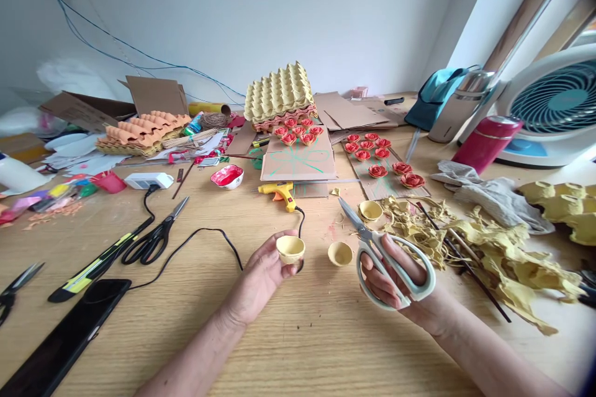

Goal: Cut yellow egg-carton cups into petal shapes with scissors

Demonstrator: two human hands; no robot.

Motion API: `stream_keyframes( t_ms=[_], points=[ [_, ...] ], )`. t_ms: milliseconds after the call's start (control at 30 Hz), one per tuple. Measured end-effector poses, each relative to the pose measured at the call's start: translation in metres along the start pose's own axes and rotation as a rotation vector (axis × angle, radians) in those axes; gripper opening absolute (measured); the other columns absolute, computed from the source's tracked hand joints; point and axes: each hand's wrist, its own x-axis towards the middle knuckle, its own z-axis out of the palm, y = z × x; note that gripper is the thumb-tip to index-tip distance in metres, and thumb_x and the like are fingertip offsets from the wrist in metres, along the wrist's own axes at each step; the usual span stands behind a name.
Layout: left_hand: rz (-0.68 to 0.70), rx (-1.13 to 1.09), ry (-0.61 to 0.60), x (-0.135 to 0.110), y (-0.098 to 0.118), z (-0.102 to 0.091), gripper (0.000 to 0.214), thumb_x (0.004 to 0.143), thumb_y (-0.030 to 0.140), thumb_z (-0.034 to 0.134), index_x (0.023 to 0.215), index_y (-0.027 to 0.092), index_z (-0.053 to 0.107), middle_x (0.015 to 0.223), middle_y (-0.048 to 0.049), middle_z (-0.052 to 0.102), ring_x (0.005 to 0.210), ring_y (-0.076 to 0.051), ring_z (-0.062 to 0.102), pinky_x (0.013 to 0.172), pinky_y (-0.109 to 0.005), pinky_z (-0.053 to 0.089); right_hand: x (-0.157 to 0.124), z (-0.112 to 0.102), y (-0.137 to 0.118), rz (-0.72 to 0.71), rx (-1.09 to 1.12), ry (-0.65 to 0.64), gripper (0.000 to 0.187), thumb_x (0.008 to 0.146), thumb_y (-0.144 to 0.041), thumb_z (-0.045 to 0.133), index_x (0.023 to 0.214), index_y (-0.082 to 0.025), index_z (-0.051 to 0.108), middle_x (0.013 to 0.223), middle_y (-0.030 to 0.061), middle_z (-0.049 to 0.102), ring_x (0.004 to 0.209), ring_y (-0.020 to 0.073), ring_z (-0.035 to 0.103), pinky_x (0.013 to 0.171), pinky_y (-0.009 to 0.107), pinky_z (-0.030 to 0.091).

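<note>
Left hand [261, 279] pinches a small yellow carton cup [290, 249] at fingertips, just above the wooden table [195, 322]; right hand [395, 282] grips grey-handled scissors [386, 254], fingers thru the loops, blades shut, pointing up-left. A 2nd cup [340, 254] sits btwn the hands; yellow glue gun [278, 192] beyond; carton scraps [503, 254] to the right.

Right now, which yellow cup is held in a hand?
The cup in the left hand; the middle cup and the far cup stand on the table.
</note>
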Motion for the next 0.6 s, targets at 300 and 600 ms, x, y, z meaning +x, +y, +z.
stream_keyframes(
  t_ms=[300,600],
  points=[
    [0.320,0.804,0.264,0.017,0.015,-0.033,0.048,0.081,0.036,0.068,0.125,0.022,0.054,0.124,-0.0078,0.062,0.114,-0.023,0.060,0.096,-0.033,0.049,0.006,-0.005,0.002,-0.122,0.025,0.006,0.046,0.092,-0.057,0.058,0.080,-0.013,0.065,0.048,-0.0040,0.050,0.036,0.0050,0.042,0.038,0.016,0.028],
    [0.510,1.545,0.291,0.035,0.015,-0.078,0.035,0.080,0.037,0.058,0.112,0.024,0.062,0.109,-0.0076,0.068,0.098,-0.027,0.067,0.088,-0.039,0.055,0.004,0.002,0.008,-0.134,-0.158,0.012,0.048,0.093,-0.063,0.052,0.083,-0.017,0.064,0.053,-0.0035,0.052,0.042,0.0090,0.047,0.044,0.021,0.036]
  ],
)
